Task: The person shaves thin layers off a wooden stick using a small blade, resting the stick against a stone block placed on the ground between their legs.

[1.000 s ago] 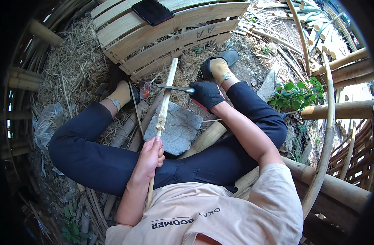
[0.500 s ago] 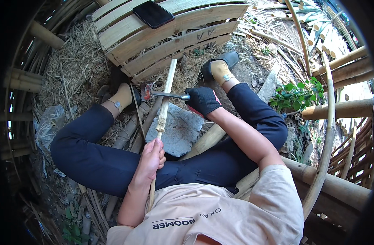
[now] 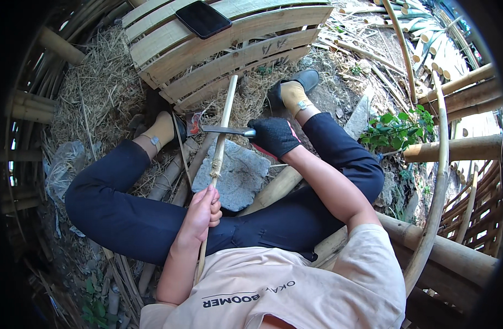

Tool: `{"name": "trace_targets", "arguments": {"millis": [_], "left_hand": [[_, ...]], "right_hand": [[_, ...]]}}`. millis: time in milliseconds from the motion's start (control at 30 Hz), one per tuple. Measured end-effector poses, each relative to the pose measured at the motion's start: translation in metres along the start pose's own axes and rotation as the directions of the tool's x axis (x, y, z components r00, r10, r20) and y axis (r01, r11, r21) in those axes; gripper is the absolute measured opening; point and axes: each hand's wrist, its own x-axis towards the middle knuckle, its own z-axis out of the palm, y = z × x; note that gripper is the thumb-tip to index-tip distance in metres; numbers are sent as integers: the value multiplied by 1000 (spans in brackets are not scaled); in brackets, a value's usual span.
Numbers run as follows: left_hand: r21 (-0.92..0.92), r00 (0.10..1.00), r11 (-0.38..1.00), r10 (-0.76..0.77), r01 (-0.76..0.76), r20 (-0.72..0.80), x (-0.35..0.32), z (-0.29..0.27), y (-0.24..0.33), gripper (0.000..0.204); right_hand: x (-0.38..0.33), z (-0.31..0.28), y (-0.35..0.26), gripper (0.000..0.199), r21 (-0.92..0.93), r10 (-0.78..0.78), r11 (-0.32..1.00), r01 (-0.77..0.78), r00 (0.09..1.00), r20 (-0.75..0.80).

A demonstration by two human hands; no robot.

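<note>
Head view: left hand grips thin pale bamboo strip; gloved right hand clamps dark-bladed knife across it above grey flat stone.

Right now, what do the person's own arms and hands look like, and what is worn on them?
The left hand is bare, with a bare forearm and no watch or ring that I can make out. The right hand wears a dark knitted work glove covering it to the wrist; the forearm above it is bare. Both arms emerge from the short sleeves of a light beige T-shirt with dark lettering.
</note>
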Motion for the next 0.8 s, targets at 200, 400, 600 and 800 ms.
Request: {"name": "trace_targets", "arguments": {"millis": [200,400,600,800], "left_hand": [[20,999,1000,2,-1,-36,-7,2,2,37],[49,999,999,16,-14,-47,-5,7,4,36],[51,999,999,2,0,-38,-4,1,4,34],[20,999,1000,11,-11,-30,-4,-2,4,33]], "right_hand": [[11,3,-3,9,48,47,997,-52,994,99],[12,12,5,6,-8,32,999,-32,999,-13],[15,10,7,6,-21,15,1000,-17,997,-80],[17,8,2,6,-34,26,999,-29,996,-86]]}}
